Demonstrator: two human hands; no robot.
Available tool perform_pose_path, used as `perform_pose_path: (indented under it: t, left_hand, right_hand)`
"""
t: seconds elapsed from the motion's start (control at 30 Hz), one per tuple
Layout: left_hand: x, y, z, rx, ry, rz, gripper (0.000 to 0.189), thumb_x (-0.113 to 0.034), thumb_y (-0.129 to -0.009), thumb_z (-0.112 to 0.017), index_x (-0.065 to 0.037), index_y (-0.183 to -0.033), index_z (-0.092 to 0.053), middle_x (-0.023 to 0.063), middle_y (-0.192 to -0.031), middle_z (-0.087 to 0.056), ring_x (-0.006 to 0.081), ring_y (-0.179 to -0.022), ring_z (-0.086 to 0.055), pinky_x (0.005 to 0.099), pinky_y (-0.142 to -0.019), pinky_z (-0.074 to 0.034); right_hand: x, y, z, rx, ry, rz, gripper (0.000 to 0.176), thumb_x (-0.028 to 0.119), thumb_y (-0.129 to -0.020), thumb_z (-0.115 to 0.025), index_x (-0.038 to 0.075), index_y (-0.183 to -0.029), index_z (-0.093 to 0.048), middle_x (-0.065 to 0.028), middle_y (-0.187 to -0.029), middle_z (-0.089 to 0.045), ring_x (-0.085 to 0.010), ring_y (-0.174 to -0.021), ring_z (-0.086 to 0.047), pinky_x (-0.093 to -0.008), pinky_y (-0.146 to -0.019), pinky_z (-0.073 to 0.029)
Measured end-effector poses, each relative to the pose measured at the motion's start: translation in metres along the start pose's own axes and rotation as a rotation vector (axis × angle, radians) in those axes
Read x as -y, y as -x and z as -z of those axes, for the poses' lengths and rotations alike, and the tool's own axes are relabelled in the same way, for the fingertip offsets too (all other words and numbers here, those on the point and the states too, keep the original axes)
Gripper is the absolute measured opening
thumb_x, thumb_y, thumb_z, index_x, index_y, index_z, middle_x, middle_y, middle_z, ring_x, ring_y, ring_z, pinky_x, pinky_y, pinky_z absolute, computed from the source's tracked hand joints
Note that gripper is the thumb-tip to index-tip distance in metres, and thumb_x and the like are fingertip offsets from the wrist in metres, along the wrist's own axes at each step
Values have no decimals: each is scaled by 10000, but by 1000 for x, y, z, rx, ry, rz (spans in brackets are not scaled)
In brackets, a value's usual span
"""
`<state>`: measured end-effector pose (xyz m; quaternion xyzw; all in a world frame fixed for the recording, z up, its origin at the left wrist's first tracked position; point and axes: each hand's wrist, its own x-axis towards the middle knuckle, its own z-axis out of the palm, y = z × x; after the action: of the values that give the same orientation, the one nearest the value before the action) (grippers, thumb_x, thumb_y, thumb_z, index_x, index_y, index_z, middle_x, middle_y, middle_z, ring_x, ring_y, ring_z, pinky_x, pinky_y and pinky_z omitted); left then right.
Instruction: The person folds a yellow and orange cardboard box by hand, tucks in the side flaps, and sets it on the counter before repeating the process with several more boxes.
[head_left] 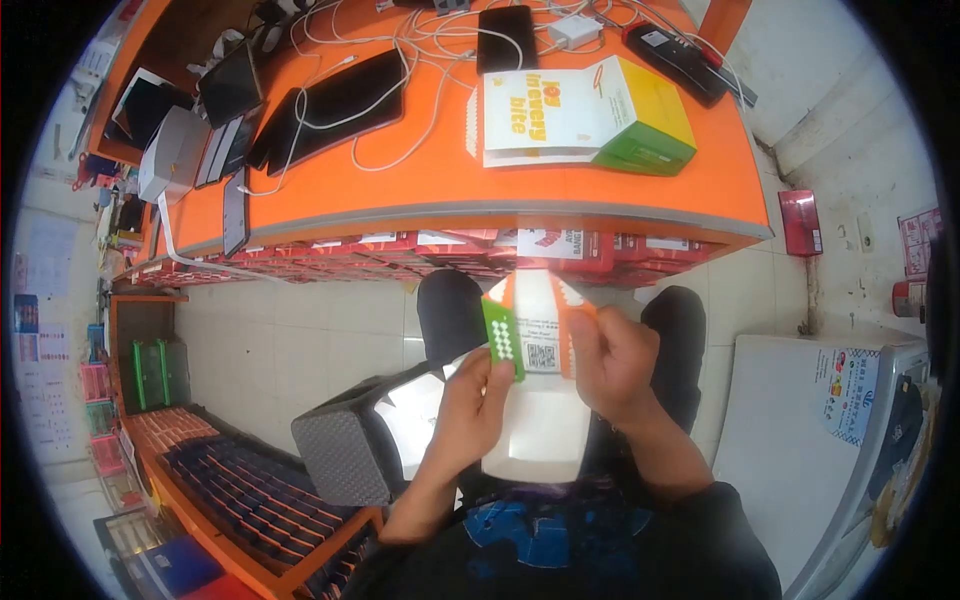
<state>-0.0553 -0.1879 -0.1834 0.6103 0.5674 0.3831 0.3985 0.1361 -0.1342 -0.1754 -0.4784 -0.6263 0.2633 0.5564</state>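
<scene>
A partly folded cardboard food box [541, 330] is held upright in front of my lap, with a QR code, green and orange side panels and a plain white section at its bottom. My left hand [472, 408] pinches its green edge with the thumb on top. Around its orange edge my right hand [615, 362] is closed, thumb against the panel. Beyond my hands, on the orange table, lies another carton [560, 118] of white, yellow and green with "Joy in every bite" printed on it.
Tangled white cables, a dark tablet [350, 97] and phones lie on the orange table [440, 185]. Red packs fill the shelf under its edge. Left of my legs stands a dark woven bin [340, 445] beside white pieces. A white cabinet [790, 430] is at right.
</scene>
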Motion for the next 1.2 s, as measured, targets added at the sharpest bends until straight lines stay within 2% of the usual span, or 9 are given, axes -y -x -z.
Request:
perform_pose_path:
  t: [0.07, 0.23, 0.3, 0.53, 0.6, 0.67, 0.73, 0.87, 1.2]
  left_hand:
    - [-2, 7, 8, 87, 28, 112, 296, -203, -1149, -582, 67, -1106, -696, 181, -923, -677, 263, -830, -649, 364, -793, -517]
    - [-33, 7, 16, -132, 122, 73, 151, -96, -1092, -660, 51, -1060, -649, 165, -1140, -673, 171, -931, -687, 302, -778, -563]
    - [-41, 1, 8, -332, 362, 33, 139, 35, -1005, -711, 22, -1075, -592, 198, -1391, -535, 165, -972, -681, 266, -760, -604]
    - [-35, -20, 13, -270, -18, -555, 173, -100, -994, -775, 32, -1066, -690, 253, -1439, -483, 230, -1105, -715, 294, -826, -617]
    - [-43, -26, 9, -261, 87, -493, 313, -258, -1008, -804, 38, -1065, -722, 270, -1467, -464, 312, -1197, -703, 360, -912, -617]
    - [-64, -47, 10, -264, 82, -644, 506, -451, -1083, -677, 49, -1160, -686, 244, -1489, -446, 349, -1240, -666, 416, -993, -581]
    - [-70, -53, 7, -312, 177, -676, 554, -464, -1040, -747, 39, -1264, -689, 271, -1494, -446, 389, -1320, -611, 488, -1108, -522]
    - [-64, -53, 1, -347, 134, -640, 444, -272, -1043, -739, 32, -1349, -635, 254, -1495, -463, 371, -1342, -583, 463, -1157, -469]
    - [-45, -52, 15, -354, 23, -495, 442, -219, -1038, -711, 24, -1388, -590, 212, -1432, -544, 318, -1332, -532, 434, -1161, -404]
  right_hand:
    - [-11, 11, 3, 115, 13, -79, 327, 198, -1101, -706, 10, -842, -635, -73, -653, -632, -113, -529, -576, -317, -506, -455]
    - [-6, 21, 10, 428, -627, -819, 428, 366, -1195, -500, -13, -1224, -698, -27, -1066, -769, -77, -921, -703, -261, -848, -564]
    - [-14, 28, 16, 469, -767, -863, 451, 377, -1195, -484, -17, -1308, -671, -54, -1166, -759, -99, -1020, -705, -284, -931, -556]
    - [-10, 53, 31, 700, -1158, -967, 573, 330, -1117, -569, -4, -1575, -487, -115, -1490, -633, -194, -1347, -621, -380, -1144, -502]
    - [-2, 42, 51, 705, -1043, -959, 607, 315, -1073, -619, 0, -1576, -490, -122, -1500, -622, -212, -1360, -614, -390, -1148, -499]
    - [1, 25, 72, 580, -621, -405, 618, 286, -1064, -637, -3, -1585, -473, -119, -1500, -617, -211, -1363, -608, -384, -1135, -500]
    - [22, -11, 73, -51, -779, -446, 517, 215, -1061, -629, -15, -1518, -554, -125, -1420, -668, -213, -1304, -636, -380, -1095, -510]
    - [29, -133, 110, -207, 262, -191, 494, 397, -1129, -563, -33, -1327, -705, -147, -1338, -732, -270, -1201, -697, -403, -1074, -512]
    - [-3, -175, 22, 147, 1007, 25, 839, 768, -949, -645, 169, -1536, -632, -364, -1605, -454, -545, -1255, -622, -598, -864, -597]
